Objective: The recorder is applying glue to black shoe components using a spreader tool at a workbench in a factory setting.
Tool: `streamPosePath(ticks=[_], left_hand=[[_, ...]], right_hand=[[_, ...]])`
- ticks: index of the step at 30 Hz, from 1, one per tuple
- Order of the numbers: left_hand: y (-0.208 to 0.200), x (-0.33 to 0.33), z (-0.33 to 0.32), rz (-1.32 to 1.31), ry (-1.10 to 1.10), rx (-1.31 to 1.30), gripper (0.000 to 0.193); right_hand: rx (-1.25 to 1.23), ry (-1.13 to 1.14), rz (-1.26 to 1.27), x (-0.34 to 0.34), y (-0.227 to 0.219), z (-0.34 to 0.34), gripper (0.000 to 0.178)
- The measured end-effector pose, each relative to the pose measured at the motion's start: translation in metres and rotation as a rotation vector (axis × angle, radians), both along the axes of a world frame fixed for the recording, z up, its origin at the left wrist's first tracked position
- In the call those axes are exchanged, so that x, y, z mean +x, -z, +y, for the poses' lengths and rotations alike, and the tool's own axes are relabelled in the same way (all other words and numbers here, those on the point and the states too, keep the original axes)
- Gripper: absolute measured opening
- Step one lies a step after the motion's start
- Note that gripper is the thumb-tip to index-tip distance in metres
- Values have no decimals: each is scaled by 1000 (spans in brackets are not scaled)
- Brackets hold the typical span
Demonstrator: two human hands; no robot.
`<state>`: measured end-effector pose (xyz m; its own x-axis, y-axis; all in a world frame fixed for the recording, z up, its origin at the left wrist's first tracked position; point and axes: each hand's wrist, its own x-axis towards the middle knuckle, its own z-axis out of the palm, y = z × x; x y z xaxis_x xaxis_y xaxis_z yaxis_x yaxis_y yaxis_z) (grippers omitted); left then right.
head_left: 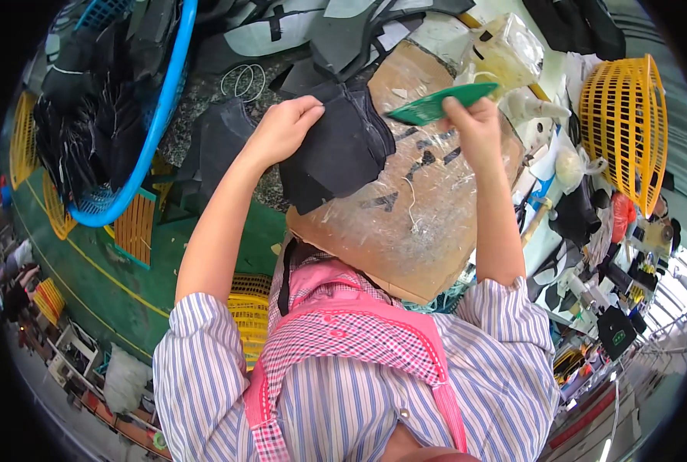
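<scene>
1. The left hand (285,127) pinches the far left corner of the black stack (332,165) with nearly closed fingers (309,108); the stack lies over the left edge of a cardboard sheet (436,254) on the worktop (268,185). Held at that corner alone, its layers could slide or fan out under a sideways pull.
2. The right hand (480,129) grips one end of a green blade (426,107), fingers closed, blade near the stack's far right corner; blur hides whether they touch. A steep tilt could crease the top layer.
3. Loose white thread (412,202) on the cardboard, right of the stack, could snag or get trapped beneath it.
4. The stack looks matte, cloth-like and limp, roughly four-sided; the blade thin, flat and smooth; the cardboard scuffed, with whitish, shiny smears that might cling to the cloth.
</scene>
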<state>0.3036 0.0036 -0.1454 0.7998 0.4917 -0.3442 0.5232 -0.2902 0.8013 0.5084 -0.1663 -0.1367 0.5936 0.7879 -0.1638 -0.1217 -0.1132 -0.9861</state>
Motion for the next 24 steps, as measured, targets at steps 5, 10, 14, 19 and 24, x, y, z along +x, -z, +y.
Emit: streamPosePath(ticks=[5,10,14,19,24], left_hand=[[10,-1,-4,-62,26,69,36],[18,-10,-6,-1,-80,-44,30],[15,-17,-15,-59,-194,-110,22],[-44,-53,-17,-411,-245,127,21],[-50,-96,-14,-274,-231,813,21]], right_hand=[[-45,-201,-210,-26,32,48,9],[-283,-547,-534,-25,12,17,11],[-224,-380,-273,-19,6,-24,9],[-65,291,-449,37,25,-29,7],[-360,331,-1100,72,37,-55,17]])
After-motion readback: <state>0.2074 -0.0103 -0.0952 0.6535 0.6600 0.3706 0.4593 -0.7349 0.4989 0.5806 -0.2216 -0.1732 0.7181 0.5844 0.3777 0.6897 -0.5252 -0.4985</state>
